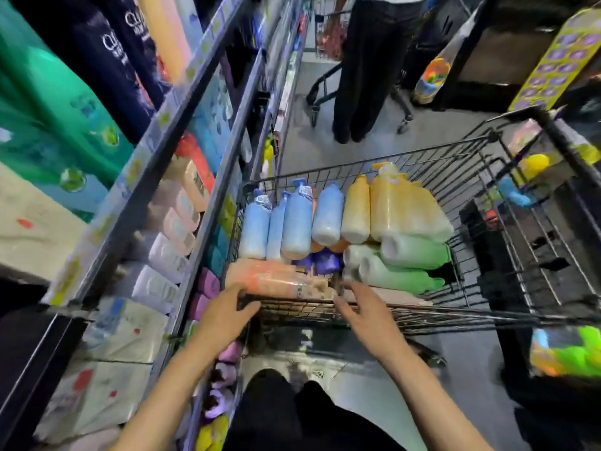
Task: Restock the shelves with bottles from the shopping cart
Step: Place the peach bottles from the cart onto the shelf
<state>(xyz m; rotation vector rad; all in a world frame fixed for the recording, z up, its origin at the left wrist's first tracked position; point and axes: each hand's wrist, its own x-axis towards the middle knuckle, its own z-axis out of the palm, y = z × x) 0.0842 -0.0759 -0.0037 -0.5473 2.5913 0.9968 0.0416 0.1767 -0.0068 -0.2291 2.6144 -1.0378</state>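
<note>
Both hands at the near rim of the shopping cart (406, 315), reaching in. Left hand (224, 315) with thumb hooked over the rim wire and fingers loosely extended, tips touching or nearly touching the peach-pink bottle (276, 278) lying crosswise just beyond them; no closed grip visible. Right hand (361, 312) with fingers spread and slightly bent, hovering over the rim, holding nothing; green bottles (406, 265) lying just beyond and to the right of its fingertips, purple bottles (325, 263) just ahead between the two hands. Farther out from the fingers, a row of blue bottles (286, 222) and orange bottles (383, 206) leaning against the far wall of the cart. Shelves (182, 177) close on the left of the left hand, already lined with pale bottles (169, 252). Likely step: picking the nearest bottle out of the cart. Best done by wrapping the fingers round the body of the peach-pink bottle at its middle, not the cap end, lifting straight up clear of the rim wire before swinging left. Worth taking the top layer first, since lower bottles look wedged under others. Blur in the picture, so exact contact hard to call.
</note>
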